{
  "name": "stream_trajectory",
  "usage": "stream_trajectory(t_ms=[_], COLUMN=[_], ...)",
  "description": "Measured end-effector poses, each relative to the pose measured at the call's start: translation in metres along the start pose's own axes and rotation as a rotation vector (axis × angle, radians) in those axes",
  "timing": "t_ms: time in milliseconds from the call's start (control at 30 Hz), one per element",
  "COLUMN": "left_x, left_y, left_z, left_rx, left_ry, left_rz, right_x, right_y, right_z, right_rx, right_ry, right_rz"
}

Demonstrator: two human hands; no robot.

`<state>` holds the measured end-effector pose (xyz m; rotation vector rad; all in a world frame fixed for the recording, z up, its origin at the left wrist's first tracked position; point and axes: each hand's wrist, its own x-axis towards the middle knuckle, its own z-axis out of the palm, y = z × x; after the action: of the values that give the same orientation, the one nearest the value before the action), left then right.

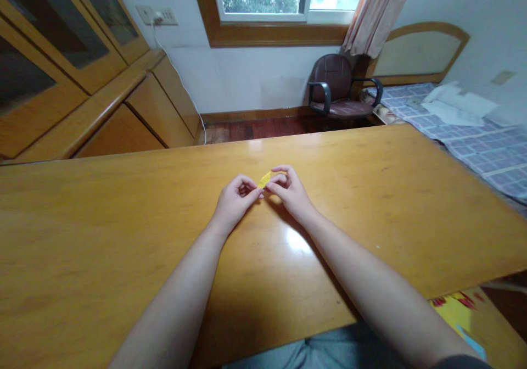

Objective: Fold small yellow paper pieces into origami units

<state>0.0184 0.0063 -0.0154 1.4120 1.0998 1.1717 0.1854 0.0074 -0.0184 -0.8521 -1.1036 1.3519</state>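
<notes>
Between my two hands is a small piece of folded yellow paper [264, 180], held just above the wooden table [123, 237]. My left hand [237, 197] pinches its lower left corner between thumb and fingertips. On the other side, my right hand [291, 191] grips the right edge with thumb and fingers, its index finger raised along the top. The fingertips of both hands nearly meet at the bottom of the paper. Part of the paper is hidden behind the fingers, so its full folded shape does not show.
A wooden cabinet [164, 100] stands beyond the table at the left, with a white cord [181, 78] hanging by it. A brown armchair [340, 86] is behind the table, below the window. To the right is a bed [486, 149] with a checked cover.
</notes>
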Motion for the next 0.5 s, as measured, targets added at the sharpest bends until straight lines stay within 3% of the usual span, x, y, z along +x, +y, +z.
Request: stream_trajectory(t_ms=[500], left_x=[-0.0008], left_y=[-0.0009], left_z=[-0.0004], left_rx=[-0.004], left_ry=[-0.015], left_rz=[-0.004], right_x=[0.0019], right_y=[0.0035], right_z=[-0.0030], right_rx=[0.006], right_ry=[-0.022], right_rz=[-0.011])
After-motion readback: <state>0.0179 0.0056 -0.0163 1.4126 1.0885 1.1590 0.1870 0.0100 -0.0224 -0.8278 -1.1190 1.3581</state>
